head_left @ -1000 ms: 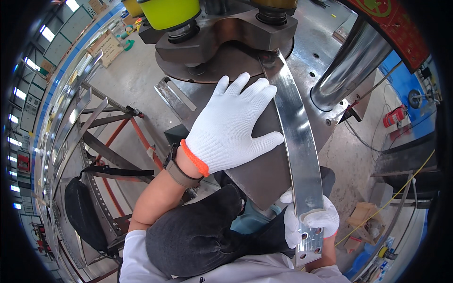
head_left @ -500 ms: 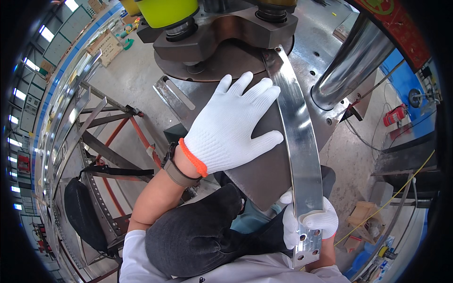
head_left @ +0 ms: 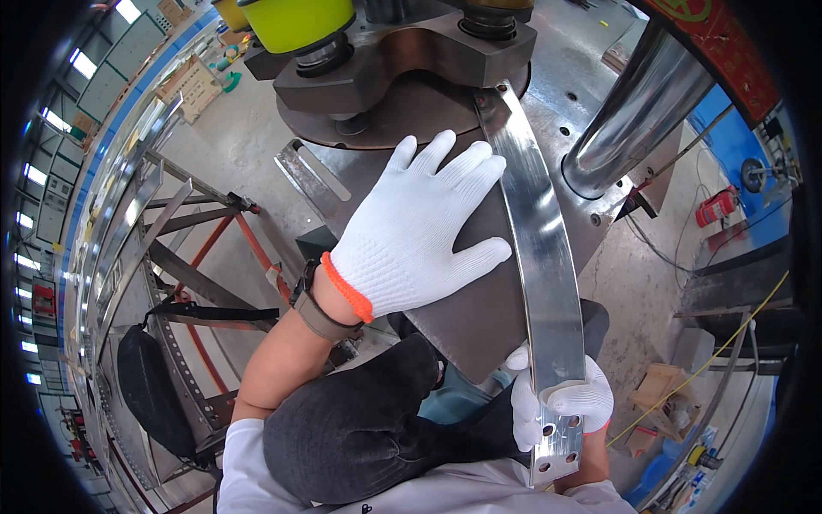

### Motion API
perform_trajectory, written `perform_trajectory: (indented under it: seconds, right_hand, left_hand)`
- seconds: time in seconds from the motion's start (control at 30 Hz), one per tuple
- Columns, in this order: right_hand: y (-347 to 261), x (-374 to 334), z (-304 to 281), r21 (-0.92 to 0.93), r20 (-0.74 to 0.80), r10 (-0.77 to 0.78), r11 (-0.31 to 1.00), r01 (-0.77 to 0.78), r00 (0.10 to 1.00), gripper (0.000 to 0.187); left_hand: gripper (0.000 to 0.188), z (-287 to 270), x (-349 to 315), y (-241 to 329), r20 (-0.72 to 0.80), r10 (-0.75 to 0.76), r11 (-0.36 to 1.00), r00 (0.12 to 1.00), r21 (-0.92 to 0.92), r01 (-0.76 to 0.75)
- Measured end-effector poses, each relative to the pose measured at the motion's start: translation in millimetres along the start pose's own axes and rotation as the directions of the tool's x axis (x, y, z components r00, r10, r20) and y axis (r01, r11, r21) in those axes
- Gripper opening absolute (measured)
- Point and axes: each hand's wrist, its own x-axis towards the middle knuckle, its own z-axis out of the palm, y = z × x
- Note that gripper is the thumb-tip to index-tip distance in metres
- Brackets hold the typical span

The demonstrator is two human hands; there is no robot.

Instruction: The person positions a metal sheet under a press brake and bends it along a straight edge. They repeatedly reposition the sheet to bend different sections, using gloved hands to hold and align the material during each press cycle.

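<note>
My left hand [head_left: 424, 227], in a white knit glove with an orange cuff, lies flat with fingers spread over a dark metal plate [head_left: 484, 321]. Its thumb points toward a long shiny metal strip [head_left: 548, 248] that curves slightly. Around the near end of this strip my right hand [head_left: 569, 401], also gloved in white, is closed, with fingers on both sides. Several holes show in that end. The strip's far end rests at the edge of a dark round disc [head_left: 390, 120] under a heavy dark metal block [head_left: 411, 64].
At the upper left is a yellow-green cylinder [head_left: 300, 21]. A thick polished column [head_left: 638, 111] rises on the right. A slotted metal bar [head_left: 312, 176] juts out beside the plate. On the left stands a rack [head_left: 227, 257] with long strips and a black bag [head_left: 154, 390]. A red extinguisher [head_left: 717, 208] sits far right.
</note>
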Motion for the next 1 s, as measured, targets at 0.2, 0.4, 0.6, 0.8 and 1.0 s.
perform_trajectory:
  seconds: [0.2, 0.4, 0.6, 0.8, 1.0]
  right_hand:
    - [-2.3, -0.7, 1.1, -0.010, -0.020, 0.012, 1.000, -0.012, 1.000, 0.076]
    - [-2.4, -1.5, -0.7, 0.015, -0.016, 0.021, 1.000, -0.021, 1.000, 0.076]
    - [-2.0, -0.5, -4.8, 0.009, 0.006, 0.020, 1.000, -0.020, 1.000, 0.076]
    - [-0.6, -2.1, -0.7, 0.006, -0.025, 0.010, 1.000, -0.010, 1.000, 0.077]
    - [0.5, 0.1, 1.0, -0.028, -0.033, -0.014, 1.000, 0.013, 0.999, 0.077]
  left_hand:
    - [0.084, -0.6, 0.5, -0.5, 0.004, -0.005, 1.000, 1.000, -0.006, 0.005]
    - [0.084, -1.9, 0.9, 1.0, 0.010, -0.002, 1.000, 1.000, 0.002, 0.002]
    - [0.084, -1.8, 0.2, 0.8, 0.009, -0.002, 1.000, 1.000, 0.008, 0.002]
    - [0.084, -2.9, 0.9, 1.6, 0.020, 0.000, 1.000, 1.000, 0.010, -0.001]
    - [0.084, -2.0, 0.9, 1.3, 0.023, -0.004, 1.000, 1.000, 0.012, 0.004]
